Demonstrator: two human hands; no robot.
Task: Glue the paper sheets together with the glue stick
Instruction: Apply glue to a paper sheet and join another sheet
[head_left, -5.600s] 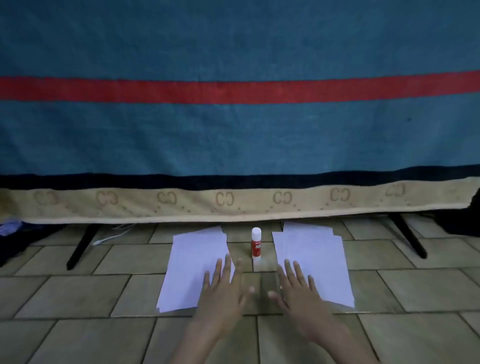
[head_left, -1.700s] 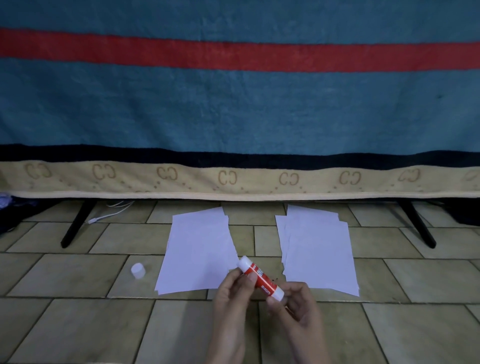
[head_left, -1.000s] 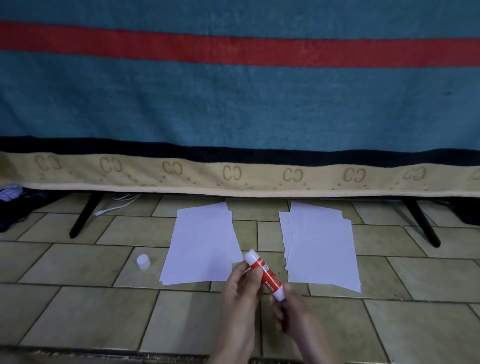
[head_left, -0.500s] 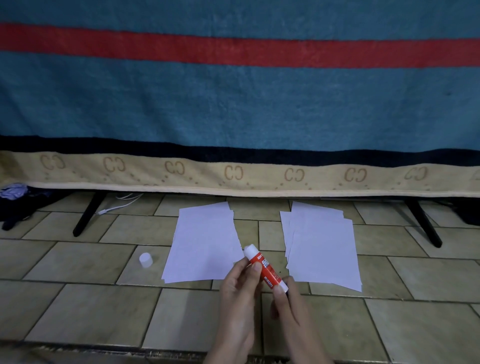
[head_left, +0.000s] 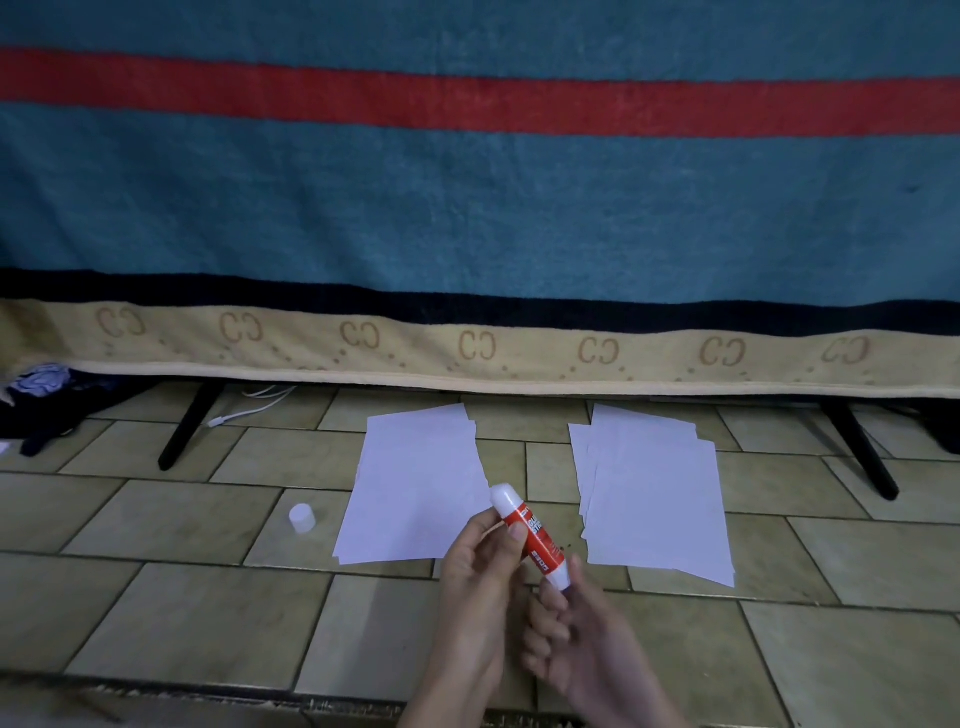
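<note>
You hold the red-and-white plastic glue stick (head_left: 531, 537) in both hands, low in the middle of the view and lifted off the floor. Its long axis runs from about 11 o'clock, where the bare white tip points away from you, to about 5 o'clock, where the base sits. Your left hand (head_left: 480, 579) clasps the upper barrel between thumb and fingers; your right hand (head_left: 576, 636) pinches the base end, which looks like the grip for winding the glue up. Whether any glue stands above the rim is too small to tell.

The next move turns on this: the tip points toward the left pile of white paper sheets (head_left: 418, 486), which lies at 11 o'clock from the stick and just beyond it, with your left hand nearer. The right pile of white paper sheets (head_left: 657, 499), loosely fanned, lies at 1 o'clock, a little farther off the tip's line. How many sheets each pile holds cannot be counted.

The small white round cap (head_left: 302, 517) stands on the beige tiled floor (head_left: 171, 618) at 9 o'clock, well apart from your hands. Beyond the sheets at 12 o'clock hangs a teal blanket with a red stripe and tan border (head_left: 478, 218); it hides what it hangs over, except two black legs. Your wrists are cut off by the bottom edge.
</note>
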